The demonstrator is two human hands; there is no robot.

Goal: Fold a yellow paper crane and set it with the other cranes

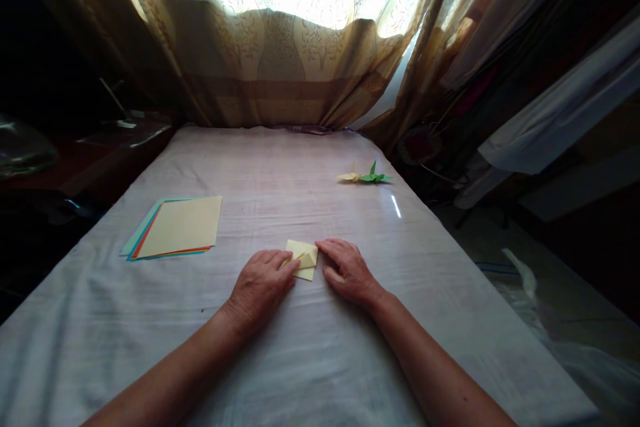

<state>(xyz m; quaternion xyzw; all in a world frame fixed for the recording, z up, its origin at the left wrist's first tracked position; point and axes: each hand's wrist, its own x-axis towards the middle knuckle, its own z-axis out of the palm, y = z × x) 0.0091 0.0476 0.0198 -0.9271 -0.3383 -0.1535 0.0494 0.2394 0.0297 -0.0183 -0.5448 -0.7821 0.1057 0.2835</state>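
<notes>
A small piece of folded pale yellow paper [306, 271] lies on the cloth-covered table, with a raised flap across its middle. On its left side, my left hand [263, 285] holds it, thumb over the flap and the other fingers at the left edge, which they partly hide. My right hand [349, 271] rests on the cloth just right of the paper, thumb and forefinger apart. Its forefinger tip is at the paper's upper right corner; whether it touches is hard to tell.
A stack of coloured paper sheets [183, 227], pale yellow on top, lies to the left. At the far right stand a yellow origami crane [353, 177] and a green origami crane [376, 177]. A curtain [280, 97] hangs behind the table [260, 173].
</notes>
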